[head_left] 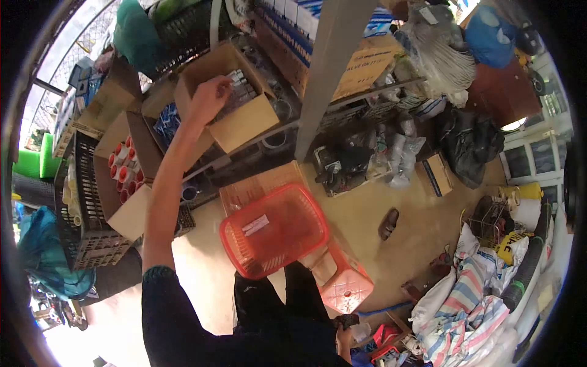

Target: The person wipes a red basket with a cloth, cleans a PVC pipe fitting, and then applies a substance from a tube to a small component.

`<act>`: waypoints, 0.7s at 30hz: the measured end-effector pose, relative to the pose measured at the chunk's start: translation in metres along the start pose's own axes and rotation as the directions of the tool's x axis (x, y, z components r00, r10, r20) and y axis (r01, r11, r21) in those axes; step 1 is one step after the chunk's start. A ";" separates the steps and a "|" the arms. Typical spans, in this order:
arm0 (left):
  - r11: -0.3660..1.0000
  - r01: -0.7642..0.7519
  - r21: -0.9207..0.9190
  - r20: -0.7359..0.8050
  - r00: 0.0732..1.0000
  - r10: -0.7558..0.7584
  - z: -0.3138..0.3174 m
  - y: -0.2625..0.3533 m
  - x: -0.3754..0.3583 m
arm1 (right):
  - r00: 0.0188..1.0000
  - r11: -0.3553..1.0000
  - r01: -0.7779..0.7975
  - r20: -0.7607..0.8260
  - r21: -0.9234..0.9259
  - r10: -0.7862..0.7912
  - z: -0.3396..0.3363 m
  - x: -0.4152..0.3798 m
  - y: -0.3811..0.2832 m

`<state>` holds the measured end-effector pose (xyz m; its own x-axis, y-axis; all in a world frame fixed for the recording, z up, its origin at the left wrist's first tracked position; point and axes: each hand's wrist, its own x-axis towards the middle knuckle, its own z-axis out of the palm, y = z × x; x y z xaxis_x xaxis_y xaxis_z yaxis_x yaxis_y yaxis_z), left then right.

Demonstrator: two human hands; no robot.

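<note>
My left hand (213, 96) reaches over an open cardboard box (244, 128) on the shelf, its fingers curled at small silvery-grey pieces (242, 88) packed inside. What those fingers hold, if anything, is hidden. At the bottom of the view, my right hand (343, 341) is partly cut off by my body, closed by a dark object (347, 321) that I cannot make out. In front of my legs is a red plastic basket (275, 235) with a white paper label (255, 224) in it.
A red plastic stool (347, 284) stands beside the basket. On the left, a box of red-and-white tubes (125, 168) sits near a black crate (82, 211). A grey post (333, 61) rises before the shelf. Striped sacks (468, 312) and a sandal (388, 224) lie on the right.
</note>
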<state>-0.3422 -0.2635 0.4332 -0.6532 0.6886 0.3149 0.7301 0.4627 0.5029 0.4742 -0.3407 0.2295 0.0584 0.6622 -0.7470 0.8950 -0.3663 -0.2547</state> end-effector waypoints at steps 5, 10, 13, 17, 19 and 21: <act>0.860 -0.178 0.478 0.481 0.872 -0.086 0.044 -0.039 0.053 | 0.984 0.981 0.123 -0.147 0.151 -0.101 0.022 0.031 0.052; 0.801 -0.233 0.551 0.589 0.789 -0.176 0.049 -0.038 0.062 | 0.964 0.976 0.122 -0.254 0.180 -0.074 0.025 0.035 0.045; 0.806 -0.160 0.570 0.556 0.798 -0.235 0.053 -0.054 0.064 | 0.944 0.969 0.150 -0.319 0.199 -0.081 0.028 0.044 0.031; 0.717 -0.190 0.670 0.477 0.851 -0.221 0.074 -0.063 0.057 | 0.909 0.956 0.217 -0.398 0.196 -0.125 0.024 0.052 0.009; 0.790 -0.226 0.569 0.419 0.907 -0.042 0.063 -0.054 0.050 | 0.920 0.976 0.175 -0.374 0.132 -0.115 0.018 0.053 -0.009; 0.857 -0.275 0.436 0.354 0.928 0.118 0.051 -0.046 0.043 | 0.899 0.966 0.223 -0.410 0.127 -0.154 0.018 0.063 -0.011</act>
<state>-0.3938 -0.2262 0.3825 -0.4492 0.8910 0.0662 0.8927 0.4506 -0.0063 0.4600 -0.3064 0.1743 0.0965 0.9198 -0.3804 0.8216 -0.2894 -0.4911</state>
